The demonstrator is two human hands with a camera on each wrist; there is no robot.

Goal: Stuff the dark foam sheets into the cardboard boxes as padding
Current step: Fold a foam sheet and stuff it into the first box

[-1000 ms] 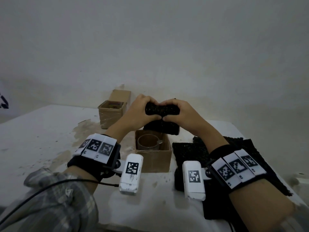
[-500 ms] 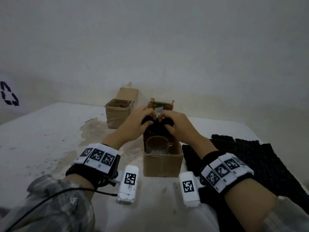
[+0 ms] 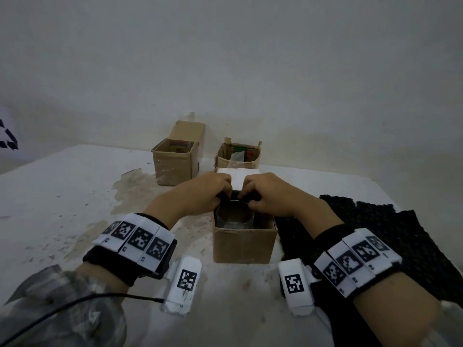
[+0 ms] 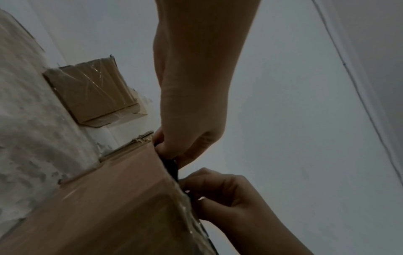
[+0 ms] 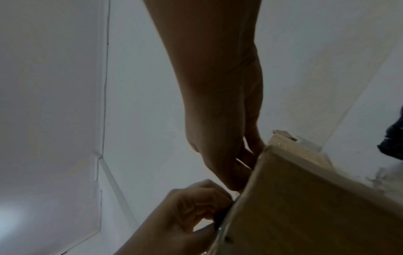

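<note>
An open cardboard box (image 3: 245, 244) stands at the table's middle with a clear glass cup (image 3: 234, 217) inside. Both hands are at its far rim. My left hand (image 3: 225, 194) and right hand (image 3: 245, 195) curl their fingers round a folded dark foam sheet (image 3: 234, 195), which sits low between the cup and the far wall. In the left wrist view the foam sheet (image 4: 171, 165) shows as a dark strip at the box (image 4: 109, 198) edge, pinched by my left hand (image 4: 165, 150), with the right hand (image 4: 196, 189) below. Most of the foam is hidden.
A pile of dark foam sheets (image 3: 375, 246) lies right of the box. Two more open cardboard boxes (image 3: 176, 159) (image 3: 238, 155) stand at the back by the wall. A white flap (image 3: 233, 177) sticks up behind the middle box. The table (image 3: 62, 196) top is stained.
Both hands have come down with the folded foam from above the box to its far rim. The foam has gone into the box behind the cup.
</note>
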